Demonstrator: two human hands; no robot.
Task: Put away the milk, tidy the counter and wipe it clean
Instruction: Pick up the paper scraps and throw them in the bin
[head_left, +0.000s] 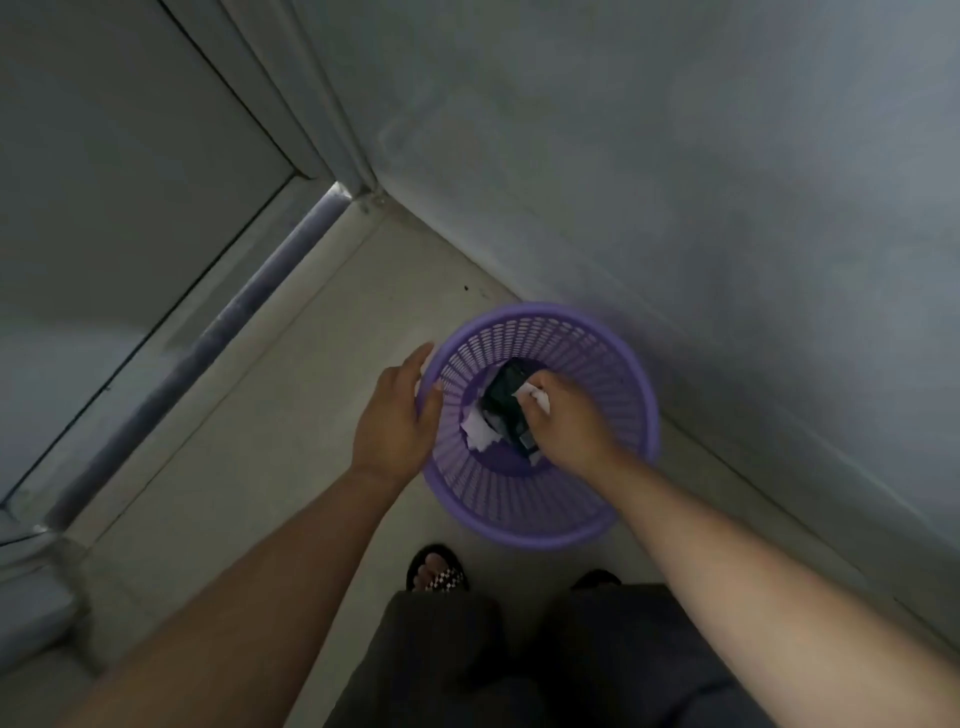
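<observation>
Tissue (537, 399) sits pinched in your right hand (569, 423), directly above the purple basket (582, 525); just let it drop. Your left hand (397, 415), open, holds the left rim.

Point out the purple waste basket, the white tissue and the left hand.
purple waste basket (519, 525): head view, on its near rim.
white tissue (537, 399): head view, on the crumpled wad gripped by the right hand (569, 423) over the basket.
left hand (397, 415): head view, on the back of the hand at the basket's rim.
</observation>
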